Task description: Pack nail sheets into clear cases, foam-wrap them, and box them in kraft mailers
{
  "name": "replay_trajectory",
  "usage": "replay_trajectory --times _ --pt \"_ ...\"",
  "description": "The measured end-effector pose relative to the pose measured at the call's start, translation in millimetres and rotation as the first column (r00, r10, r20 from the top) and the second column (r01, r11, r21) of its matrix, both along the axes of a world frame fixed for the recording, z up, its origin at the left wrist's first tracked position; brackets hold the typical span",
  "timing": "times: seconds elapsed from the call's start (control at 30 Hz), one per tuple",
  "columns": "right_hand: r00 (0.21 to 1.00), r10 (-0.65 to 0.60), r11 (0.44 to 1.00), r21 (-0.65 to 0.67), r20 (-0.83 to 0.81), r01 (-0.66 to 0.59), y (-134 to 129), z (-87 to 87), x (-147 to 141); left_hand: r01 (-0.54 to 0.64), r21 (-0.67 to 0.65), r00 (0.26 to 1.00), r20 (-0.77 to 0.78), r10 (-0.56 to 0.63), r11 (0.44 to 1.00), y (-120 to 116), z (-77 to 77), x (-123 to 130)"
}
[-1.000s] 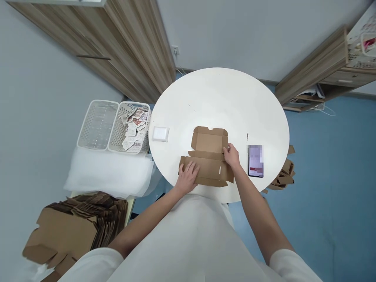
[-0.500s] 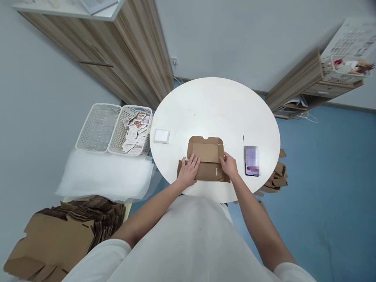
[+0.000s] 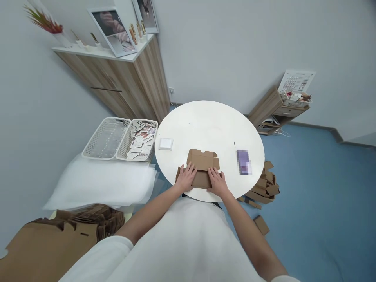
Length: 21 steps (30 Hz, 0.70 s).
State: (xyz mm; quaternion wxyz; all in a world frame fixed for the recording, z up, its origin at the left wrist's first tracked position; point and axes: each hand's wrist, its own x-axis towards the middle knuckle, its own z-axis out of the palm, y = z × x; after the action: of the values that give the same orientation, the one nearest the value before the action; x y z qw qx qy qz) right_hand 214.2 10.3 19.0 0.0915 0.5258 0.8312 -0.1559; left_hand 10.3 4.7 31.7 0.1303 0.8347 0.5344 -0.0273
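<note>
A flat brown cardboard mailer box point(image 3: 202, 160), partly folded, lies at the near edge of the white round table point(image 3: 205, 121). Its notched far flap is spread on the tabletop. My left hand point(image 3: 187, 178) grips the box's near left part, fingers over the crease and thumb low by the near edge. Opposite it, my right hand point(image 3: 217, 181) holds the near right part in the same way. The undersides of both hands are hidden. On the left of the table rests a small white packet point(image 3: 166, 143); a phone point(image 3: 244, 161) with a blurred screen lies to the right.
Left of the table are white baskets, one holding printed cards point(image 3: 142, 143), the other clear packaging point(image 3: 107, 137). White translucent sheets point(image 3: 100, 182) and stacked flat cardboard point(image 3: 49, 246) lie nearer. Cardboard boxes point(image 3: 266, 184) sit on the floor at right. Cabinets point(image 3: 117, 86) stand behind.
My right hand has moved from the flap's right side down onto the near part of the box. My left hand stays at the left. The camera view has tilted up.
</note>
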Motion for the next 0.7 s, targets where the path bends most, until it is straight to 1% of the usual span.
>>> replay_trajectory --times 0.03,0.1,0.13,0.17,0.2,0.23,0.3,0.37,0.43,0.5,0.53,0.57,0.6,0.7 --pt "1.0 -0.017 1.0 0.002 0.004 0.017 -1 -1.8 -2 -0.048 0.007 0.999 0.0 0.048 0.999 -5 -1.8 -4" --pt "0.999 -0.044 0.999 -0.005 0.005 0.044 -1 -3.6 -6 -0.214 -0.001 0.977 0.019 0.214 0.977 -17 -8.0 -17" --pt "0.999 -0.053 0.999 -0.012 0.001 0.053 -2 -3.8 -7 -0.318 -0.022 0.947 0.04 0.319 0.948 -23 -12.1 -25" --pt "0.998 -0.063 0.998 -0.018 -0.006 0.063 -2 -3.8 -8 -0.42 -0.053 0.903 0.071 0.423 0.906 -28 -16.4 -33" --pt "0.997 -0.072 0.997 -0.023 -0.015 0.072 -2 -3.7 -9 -0.487 -0.096 0.86 0.119 0.495 0.868 -33 -20.8 -41" --pt "0.996 -0.082 0.996 -0.025 -0.025 0.081 -3 -3.6 -9 -0.516 -0.148 0.826 0.176 0.536 0.844 -37 -24.9 -49" --pt "0.994 -0.1 0.995 -0.027 -0.045 0.099 -4 -3.6 -11 -0.51 -0.229 0.771 0.304 0.559 0.829 -41 -31.3 -61" --pt "0.992 -0.111 0.994 -0.03 -0.057 0.109 -5 -3.9 -14 -0.496 -0.295 0.701 0.42 0.577 0.817 -40 -35.0 -66" --pt "0.991 -0.117 0.993 -0.036 -0.061 0.115 -8 -4.1 -18 -0.529 -0.362 0.605 0.473 0.641 0.767 -36 -36.8 -65" --pt "0.99 -0.127 0.991 -0.038 -0.063 0.125 -11 -4.1 -22 -0.583 -0.419 0.514 0.473 0.715 0.696 -31 -37.6 -62" --pt "0.989 -0.134 0.991 -0.038 -0.064 0.132 -12 -4.1 -24 -0.601 -0.436 0.483 0.47 0.739 0.67 -28 -37.9 -60" --pt "0.987 -0.144 0.989 -0.037 -0.066 0.142 -14 -4.2 -26 -0.611 -0.446 0.463 0.47 0.752 0.655 -26 -38.0 -59" --pt "0.986 -0.154 0.988 -0.036 -0.068 0.152 -15 -4.2 -27 -0.611 -0.45 0.452 0.476 0.754 0.651 -24 -38.1 -58" --pt "0.982 -0.174 0.984 -0.04 -0.071 0.171 -18 -4.4 -30 -0.597 -0.453 0.452 0.492 0.744 0.662 -22 -36.8 -58"
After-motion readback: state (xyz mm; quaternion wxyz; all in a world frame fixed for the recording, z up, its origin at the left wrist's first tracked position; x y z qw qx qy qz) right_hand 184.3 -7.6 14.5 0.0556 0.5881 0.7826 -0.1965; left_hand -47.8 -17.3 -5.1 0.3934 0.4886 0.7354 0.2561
